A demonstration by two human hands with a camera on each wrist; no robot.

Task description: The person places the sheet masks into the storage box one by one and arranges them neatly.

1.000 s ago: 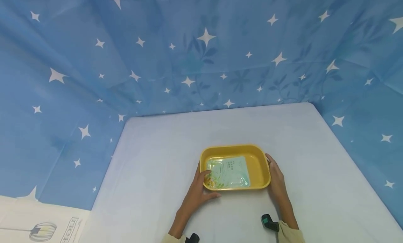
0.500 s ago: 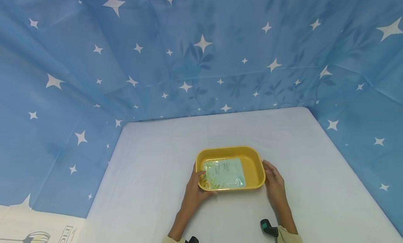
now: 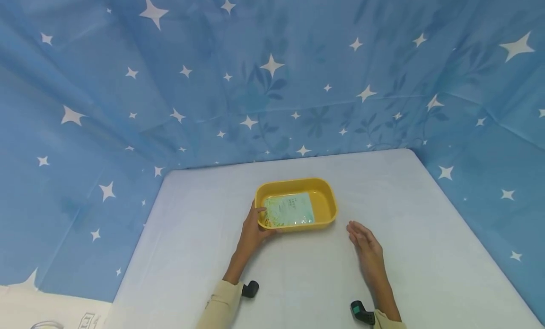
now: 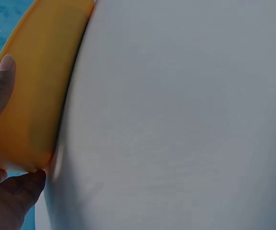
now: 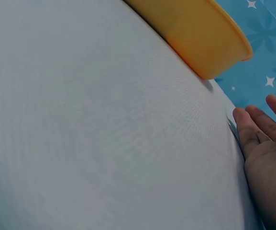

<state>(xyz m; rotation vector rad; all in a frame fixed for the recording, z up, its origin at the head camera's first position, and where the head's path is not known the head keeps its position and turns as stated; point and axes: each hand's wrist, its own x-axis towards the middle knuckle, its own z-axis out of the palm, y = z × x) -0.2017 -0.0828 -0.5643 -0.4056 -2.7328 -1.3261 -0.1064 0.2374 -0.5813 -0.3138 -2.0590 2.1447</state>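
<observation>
A yellow rectangular tray (image 3: 325, 206) sits on the white-covered table. Inside it, toward the left, lies a flat pale green packet (image 3: 294, 209) printed with plants and small lettering. My left hand (image 3: 250, 234) grips the tray's left end, one finger over the rim and the thumb along the near side. In the left wrist view, the left thumb (image 4: 1, 86) lies against the outer wall while other fingers touch near the bottom corner. My right hand (image 3: 369, 253) is apart from the tray, to its right and nearer me, holding nothing, its fingers extended and close together.
White cloth covers the table (image 3: 204, 201). Blue star-patterned fabric (image 3: 213, 83) hangs behind it and along both sides. A cream printed cloth (image 3: 55, 310) shows at the lower left. Each wrist wears a small black camera (image 3: 251, 289).
The tray, with the packet in it, has moved away from me and to the left in my left hand's grip. My right hand has let go of the tray's right end.
</observation>
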